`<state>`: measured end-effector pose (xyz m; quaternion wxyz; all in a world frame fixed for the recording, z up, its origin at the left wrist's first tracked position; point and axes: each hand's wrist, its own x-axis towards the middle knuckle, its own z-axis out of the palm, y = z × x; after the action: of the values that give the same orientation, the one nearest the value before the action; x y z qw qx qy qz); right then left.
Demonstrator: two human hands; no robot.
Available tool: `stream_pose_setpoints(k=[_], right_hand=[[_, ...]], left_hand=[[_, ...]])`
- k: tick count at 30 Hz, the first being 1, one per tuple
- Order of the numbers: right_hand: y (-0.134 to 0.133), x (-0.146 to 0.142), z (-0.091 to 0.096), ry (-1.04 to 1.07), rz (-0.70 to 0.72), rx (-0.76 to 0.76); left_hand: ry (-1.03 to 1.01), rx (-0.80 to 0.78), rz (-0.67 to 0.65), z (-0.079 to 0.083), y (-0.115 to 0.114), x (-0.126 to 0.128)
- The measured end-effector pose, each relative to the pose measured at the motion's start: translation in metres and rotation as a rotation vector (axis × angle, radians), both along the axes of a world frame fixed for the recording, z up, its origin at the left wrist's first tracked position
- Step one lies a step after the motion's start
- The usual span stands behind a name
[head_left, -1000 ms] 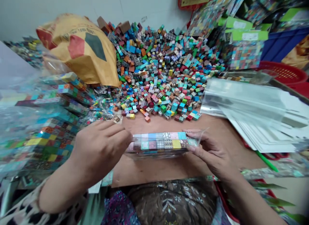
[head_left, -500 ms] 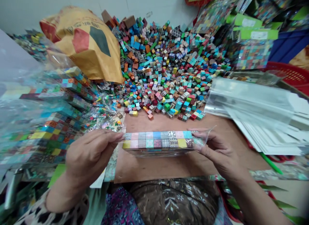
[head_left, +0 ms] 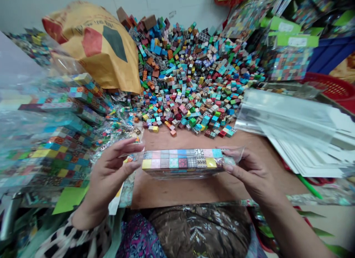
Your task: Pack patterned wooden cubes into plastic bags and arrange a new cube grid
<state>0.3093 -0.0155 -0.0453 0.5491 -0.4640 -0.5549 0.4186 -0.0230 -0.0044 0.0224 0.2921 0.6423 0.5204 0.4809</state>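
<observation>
A flat slab of small patterned cubes in a clear plastic bag is held edge-up above the brown board. My right hand grips its right end, thumb in front, with loose clear film sticking out past the fingers. At the left end, my left hand has its thumb and fingers apart. A thin bit of film shows by those fingertips; whether they touch it I cannot tell.
Loose cubes are heaped behind the board. A yellow sack lies back left, above stacked wrapped slabs. Clear bags and white cards lie right, near a red basket and a blue bin.
My left hand has loosened from its pinch on the slab's left end, its fingers spreading and rising slightly. The slab and my right hand stay almost in place.
</observation>
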Motion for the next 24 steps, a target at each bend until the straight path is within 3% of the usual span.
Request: stream_pose_setpoints(k=[4, 14, 24], right_hand=[[-0.002, 0.001, -0.004, 0.012, 0.021, -0.002], [0.004, -0.015, -0.017, 0.032, 0.125, -0.066], [-0.003, -0.021, -0.024, 0.069, 0.042, -0.252]], left_hand=[[-0.044, -0.123, -0.155, -0.017, 0.006, -0.003], [-0.038, -0.108, -0.141, -0.045, 0.011, 0.006], [-0.099, -0.174, -0.187, -0.073, 0.011, 0.003]])
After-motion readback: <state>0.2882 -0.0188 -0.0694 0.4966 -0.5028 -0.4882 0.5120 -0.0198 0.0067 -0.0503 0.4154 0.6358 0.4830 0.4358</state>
